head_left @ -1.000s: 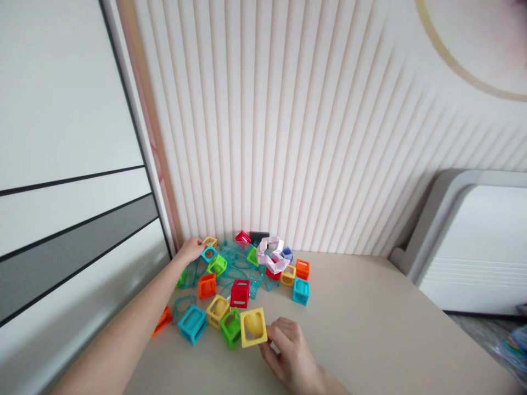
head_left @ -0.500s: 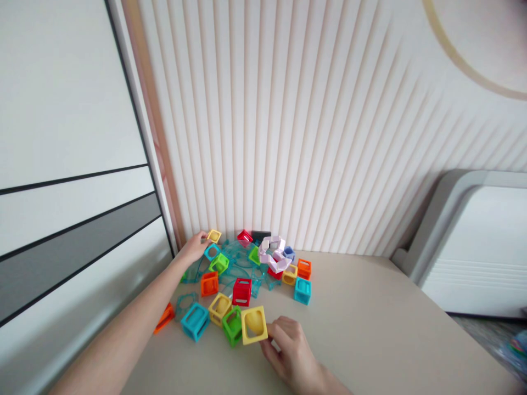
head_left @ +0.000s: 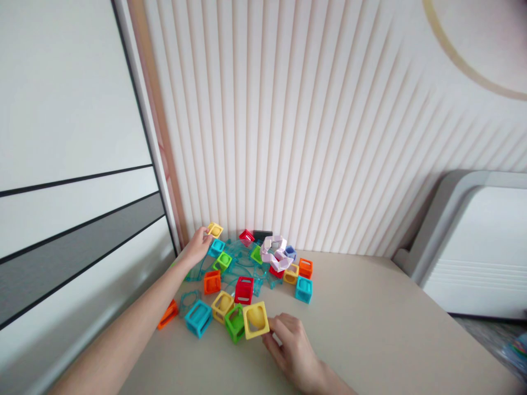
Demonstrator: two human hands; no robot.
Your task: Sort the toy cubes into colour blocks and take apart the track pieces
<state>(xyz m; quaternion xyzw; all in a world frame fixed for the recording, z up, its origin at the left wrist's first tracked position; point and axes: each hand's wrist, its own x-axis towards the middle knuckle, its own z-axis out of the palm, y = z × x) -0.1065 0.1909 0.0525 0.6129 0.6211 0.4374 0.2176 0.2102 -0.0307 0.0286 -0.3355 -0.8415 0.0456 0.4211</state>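
Observation:
My left hand [head_left: 197, 245] reaches to the far left of a pile of coloured hollow cubes and pinches a small yellow cube [head_left: 214, 230], lifted just above the pile near the ribbed wall. My right hand [head_left: 290, 344] rests on the beige table [head_left: 370, 329] in front, fingers curled against the right side of a bigger yellow cube [head_left: 256, 320]. A green cube [head_left: 235, 323] touches that yellow cube on its left. A red cube [head_left: 244, 290] stands just behind them.
The pile also holds blue [head_left: 198, 317], orange [head_left: 212, 281] and teal [head_left: 303, 289] cubes, clear turquoise track pieces [head_left: 241, 263] and a white-pink folding snake [head_left: 276, 253]. A ribbed wall stands behind, a cabinet on the left, a white appliance [head_left: 473, 247] at right.
My left hand has raised the small yellow cube a little off the pile. My right hand stays at the bigger yellow cube. The view has shifted slightly.

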